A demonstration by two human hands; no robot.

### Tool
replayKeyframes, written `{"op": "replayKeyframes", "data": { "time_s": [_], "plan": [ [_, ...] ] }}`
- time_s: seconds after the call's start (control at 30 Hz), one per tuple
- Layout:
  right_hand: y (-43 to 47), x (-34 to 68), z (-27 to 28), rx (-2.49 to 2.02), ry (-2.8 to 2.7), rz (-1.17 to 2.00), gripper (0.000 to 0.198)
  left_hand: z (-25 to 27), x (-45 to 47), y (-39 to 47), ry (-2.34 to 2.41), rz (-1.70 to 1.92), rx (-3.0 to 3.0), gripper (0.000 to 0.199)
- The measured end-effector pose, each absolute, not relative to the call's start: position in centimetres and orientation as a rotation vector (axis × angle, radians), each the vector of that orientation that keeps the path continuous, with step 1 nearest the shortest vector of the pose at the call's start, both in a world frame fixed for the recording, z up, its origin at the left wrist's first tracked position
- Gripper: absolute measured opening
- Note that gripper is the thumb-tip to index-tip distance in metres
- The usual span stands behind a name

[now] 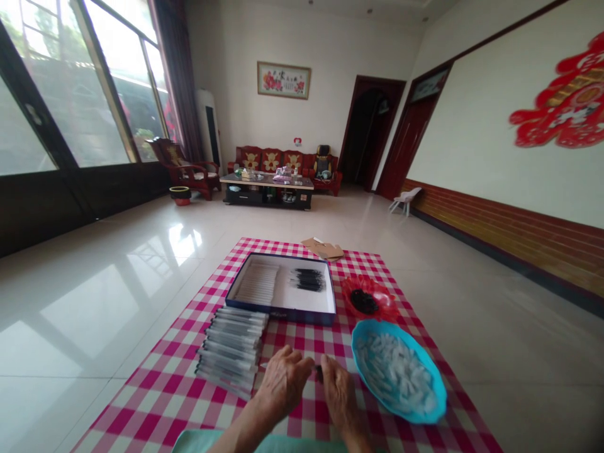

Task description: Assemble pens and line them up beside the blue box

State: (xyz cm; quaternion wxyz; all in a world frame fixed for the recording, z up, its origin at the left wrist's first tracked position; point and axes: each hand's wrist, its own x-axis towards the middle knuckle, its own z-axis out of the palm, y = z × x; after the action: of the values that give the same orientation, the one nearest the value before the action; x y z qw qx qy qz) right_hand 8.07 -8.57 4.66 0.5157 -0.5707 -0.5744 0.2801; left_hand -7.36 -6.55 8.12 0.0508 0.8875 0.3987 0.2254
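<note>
My left hand (285, 380) is closed around a pen (264, 365), whose pale end sticks out on the left; the fingers cover most of it. Close beside it, my right hand (340, 393) pinches a small black piece (319, 373) at the pen's other end. Whether the two parts touch I cannot tell. Left of my hands lies a pile of clear pens (233, 346) with black ends. A blue dish (441, 402) of translucent caps (396, 368) is to the right. Behind it, a red dish (387, 302) contains small black parts (364, 302).
Beyond my hands, a shallow box (302, 313) holds clear barrels (257, 283) and black refills (309, 280). Brown cardboard (325, 248) lies at the far edge of the checked tablecloth (189, 377). Across the room stand a coffee table (267, 182) and a wooden sofa (271, 160).
</note>
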Motion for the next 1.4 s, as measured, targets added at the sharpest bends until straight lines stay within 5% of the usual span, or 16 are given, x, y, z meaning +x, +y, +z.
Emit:
{"op": "replayKeyframes", "data": {
  "time_s": [0.27, 0.53, 0.77, 1.07, 1.27, 1.4],
  "plan": [
    [-9.5, 8.8, 4.8, -1.297, -1.540, 0.760, 0.024, 7.7, -7.8, -6.5, 1.267, 0.610, 2.675, 0.024],
    [-8.8, 8.4, 3.5, -1.366, -1.504, 0.676, 0.039, 7.4, -7.4, -6.7, 1.182, 0.622, 2.709, 0.021],
    [-9.9, 8.7, 5.8, -1.285, -1.535, 0.757, 0.023, 7.5, -8.0, -6.5, 1.228, 0.606, 2.700, 0.023],
    [-9.1, 8.6, 4.0, -1.318, -1.564, 0.693, 0.035, 7.4, -7.8, -6.7, 1.163, 0.631, 2.691, 0.021],
    [-9.7, 8.8, 5.1, -1.246, -1.589, 0.761, 0.017, 7.0, -8.1, -6.6, 1.173, 0.636, 2.693, 0.020],
    [-9.6, 8.8, 4.8, -1.239, -1.610, 0.763, 0.021, 7.3, -7.7, -6.6, 1.171, 0.628, 2.689, 0.021]
  ]
}}
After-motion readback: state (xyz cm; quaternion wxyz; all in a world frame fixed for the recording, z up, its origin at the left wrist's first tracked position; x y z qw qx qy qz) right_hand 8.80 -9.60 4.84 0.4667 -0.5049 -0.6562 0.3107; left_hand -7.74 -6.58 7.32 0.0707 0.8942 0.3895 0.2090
